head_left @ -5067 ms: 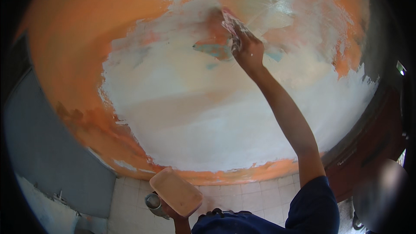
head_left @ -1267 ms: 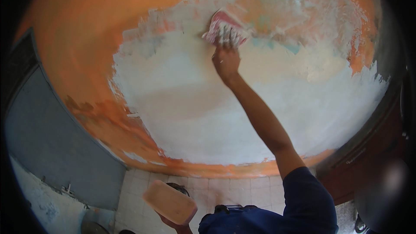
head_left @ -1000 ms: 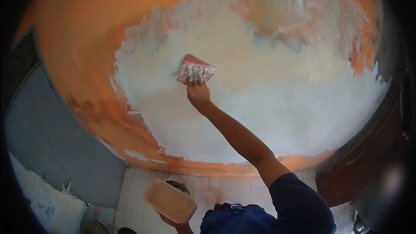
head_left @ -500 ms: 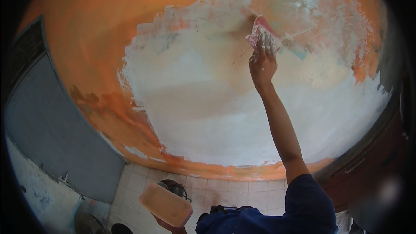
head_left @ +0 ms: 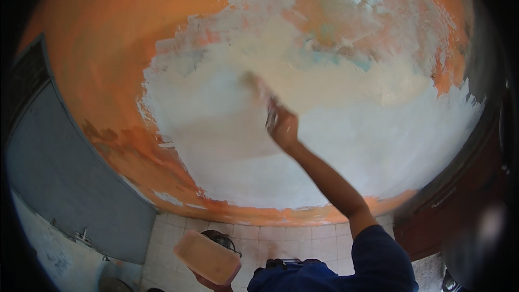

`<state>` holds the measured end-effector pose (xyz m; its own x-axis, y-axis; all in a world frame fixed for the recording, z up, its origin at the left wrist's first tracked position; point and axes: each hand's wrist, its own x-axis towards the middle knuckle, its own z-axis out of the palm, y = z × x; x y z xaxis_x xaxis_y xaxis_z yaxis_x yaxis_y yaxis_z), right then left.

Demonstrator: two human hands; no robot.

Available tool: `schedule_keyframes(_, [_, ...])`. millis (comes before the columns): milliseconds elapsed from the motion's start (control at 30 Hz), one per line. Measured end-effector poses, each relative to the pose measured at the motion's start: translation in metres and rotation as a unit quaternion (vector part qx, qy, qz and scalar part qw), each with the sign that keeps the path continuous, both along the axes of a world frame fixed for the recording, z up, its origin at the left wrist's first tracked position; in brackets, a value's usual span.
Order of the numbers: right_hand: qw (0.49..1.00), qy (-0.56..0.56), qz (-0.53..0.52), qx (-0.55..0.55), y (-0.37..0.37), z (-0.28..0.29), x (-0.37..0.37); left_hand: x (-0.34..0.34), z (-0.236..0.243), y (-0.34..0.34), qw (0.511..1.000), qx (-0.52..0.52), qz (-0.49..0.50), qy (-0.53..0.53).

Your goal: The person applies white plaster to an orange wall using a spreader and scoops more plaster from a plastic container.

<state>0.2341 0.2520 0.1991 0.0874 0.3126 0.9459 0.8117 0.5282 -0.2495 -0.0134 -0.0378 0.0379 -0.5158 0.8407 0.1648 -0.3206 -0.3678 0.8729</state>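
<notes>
My right hand (head_left: 281,124) is closed on a pinkish, putty-smeared scraper (head_left: 264,89), blurred by motion, which is against the middle of the wall, over a cream and white coated patch (head_left: 351,140). Above that patch, thin smears leave orange and teal showing through, with orange paint (head_left: 97,38) around the edges. My left hand (head_left: 208,281), mostly hidden, is under a shallow tan rectangular container (head_left: 207,255) at the bottom, holding it level near my body.
A grey door (head_left: 81,173) with a bolt stands at the left. A dark bucket (head_left: 219,238) sits on pale floor tiles (head_left: 286,235) behind the container. At the right is a dark red panel (head_left: 432,221), and a dark round object (head_left: 113,284) is at the lower left.
Since half a second ago my right hand and the scraper have moved down and left across the wall, and the scraper now looks turned more edge-on. The container has barely moved.
</notes>
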Motion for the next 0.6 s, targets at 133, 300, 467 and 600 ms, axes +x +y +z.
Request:
schedule_keyframes(133, [0.984,-0.073,-0.097,0.127,0.013,0.106,0.013,-0.015,-0.067,0.000,0.961,0.026,-0.048,-0.272])
schedule_keyframes(300, [0.946,-0.230,-0.228,0.012,0.077,0.098,-0.005,-0.013,-0.071,0.014,0.985,-0.020,-0.064,-0.157])
schedule_keyframes(467, [0.912,-0.375,-0.154,-0.064,0.084,-0.005,-0.061,0.002,-0.039,0.010,0.988,0.028,-0.080,-0.130])
schedule_keyframes(600, [0.938,-0.343,-0.051,-0.006,0.052,-0.056,-0.073,0.002,-0.033,0.008,0.998,0.004,-0.012,0.061])
